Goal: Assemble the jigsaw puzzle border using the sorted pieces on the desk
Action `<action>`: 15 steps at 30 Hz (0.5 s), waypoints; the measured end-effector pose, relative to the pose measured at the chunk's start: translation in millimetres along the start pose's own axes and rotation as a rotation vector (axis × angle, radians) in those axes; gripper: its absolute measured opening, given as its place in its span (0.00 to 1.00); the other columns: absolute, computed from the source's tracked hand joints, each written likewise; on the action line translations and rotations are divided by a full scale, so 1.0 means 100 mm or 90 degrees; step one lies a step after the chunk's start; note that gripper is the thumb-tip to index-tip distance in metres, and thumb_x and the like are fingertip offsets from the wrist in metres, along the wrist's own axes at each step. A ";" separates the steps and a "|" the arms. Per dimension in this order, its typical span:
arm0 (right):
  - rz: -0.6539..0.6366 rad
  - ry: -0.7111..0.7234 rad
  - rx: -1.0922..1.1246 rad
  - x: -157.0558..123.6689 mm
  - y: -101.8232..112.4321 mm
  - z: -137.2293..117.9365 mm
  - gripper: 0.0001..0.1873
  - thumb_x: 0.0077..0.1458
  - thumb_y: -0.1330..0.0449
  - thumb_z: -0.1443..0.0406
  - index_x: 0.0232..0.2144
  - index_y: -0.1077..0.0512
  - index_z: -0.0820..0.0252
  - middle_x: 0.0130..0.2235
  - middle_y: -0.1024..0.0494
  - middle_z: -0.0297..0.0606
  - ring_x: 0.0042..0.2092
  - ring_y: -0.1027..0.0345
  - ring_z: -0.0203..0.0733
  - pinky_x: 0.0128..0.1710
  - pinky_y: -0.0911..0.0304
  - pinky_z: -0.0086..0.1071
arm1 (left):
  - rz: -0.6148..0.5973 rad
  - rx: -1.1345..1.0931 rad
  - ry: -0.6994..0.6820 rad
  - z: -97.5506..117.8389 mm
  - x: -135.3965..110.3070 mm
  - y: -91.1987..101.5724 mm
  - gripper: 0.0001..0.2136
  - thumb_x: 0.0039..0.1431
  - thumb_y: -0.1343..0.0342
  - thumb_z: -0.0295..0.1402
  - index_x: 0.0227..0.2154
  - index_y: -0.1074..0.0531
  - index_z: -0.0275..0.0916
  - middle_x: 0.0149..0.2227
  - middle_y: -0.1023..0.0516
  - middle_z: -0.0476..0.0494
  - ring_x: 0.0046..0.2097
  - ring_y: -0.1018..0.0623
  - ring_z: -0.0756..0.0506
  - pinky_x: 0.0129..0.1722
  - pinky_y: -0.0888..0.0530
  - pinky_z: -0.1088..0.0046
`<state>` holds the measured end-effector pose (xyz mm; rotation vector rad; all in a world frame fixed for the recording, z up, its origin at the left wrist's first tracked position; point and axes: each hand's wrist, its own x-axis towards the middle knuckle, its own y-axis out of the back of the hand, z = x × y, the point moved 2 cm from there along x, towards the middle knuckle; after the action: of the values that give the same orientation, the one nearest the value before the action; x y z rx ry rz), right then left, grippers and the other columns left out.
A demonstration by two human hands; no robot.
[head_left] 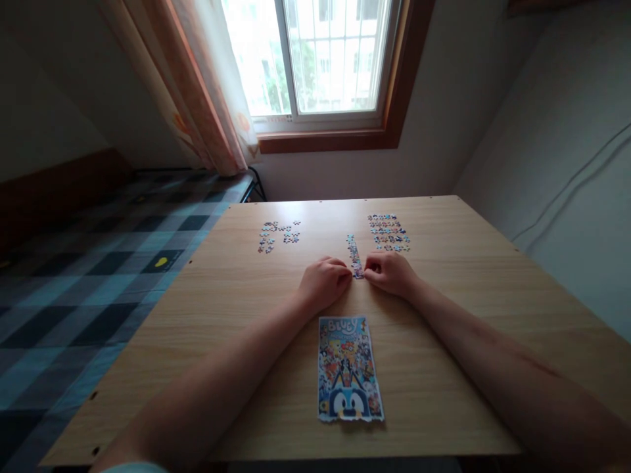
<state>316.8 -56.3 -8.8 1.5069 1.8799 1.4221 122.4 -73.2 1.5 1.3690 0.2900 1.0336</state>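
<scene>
A narrow strip of joined jigsaw puzzle pieces (pixel 353 249) runs away from me across the middle of the table. My left hand (pixel 325 282) is closed, its curled fingertips at the left edge of the strip's near end. Opposite it, my right hand (pixel 393 272) is closed too, with thumb and forefinger at the strip's right edge. Any loose piece inside the fingers is hidden. Closer to me lies a colourful reference picture (pixel 349 368) with a blue cartoon dog and the word "Bluey"; its near edge looks torn.
Loose jigsaw pieces (pixel 293 238) lie scattered at the far left of the wooden table (pixel 236 401). More pieces (pixel 387 231) sit in rows at the far right. A checked bed (pixel 98 276) adjoins on the left, and a window (pixel 335 59) stands beyond.
</scene>
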 end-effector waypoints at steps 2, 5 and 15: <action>0.005 0.000 0.003 0.00 -0.01 0.01 0.07 0.50 0.42 0.64 0.23 0.28 0.59 0.28 0.26 0.33 0.29 0.37 0.34 0.30 0.47 0.27 | -0.005 -0.001 0.000 0.00 -0.01 0.01 0.09 0.61 0.45 0.28 0.34 0.18 0.43 0.40 0.17 0.47 0.42 0.22 0.45 0.46 0.25 0.67; 0.001 0.005 0.014 -0.01 -0.03 0.02 0.07 0.51 0.42 0.64 0.24 0.28 0.59 0.27 0.26 0.33 0.30 0.35 0.35 0.31 0.46 0.27 | -0.008 0.000 0.001 0.00 -0.03 0.02 0.09 0.60 0.44 0.28 0.33 0.18 0.43 0.40 0.17 0.47 0.42 0.22 0.45 0.46 0.25 0.67; 0.007 -0.018 0.043 -0.01 -0.07 0.03 0.08 0.52 0.44 0.63 0.25 0.27 0.57 0.27 0.24 0.33 0.29 0.34 0.37 0.31 0.44 0.28 | -0.019 0.000 0.003 -0.02 -0.06 0.03 0.10 0.60 0.45 0.28 0.34 0.18 0.44 0.39 0.17 0.47 0.41 0.21 0.45 0.45 0.25 0.68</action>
<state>315.9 -55.4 -16.4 1.5625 1.9231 1.3488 116.9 -76.8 1.4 1.3585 0.3133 1.0125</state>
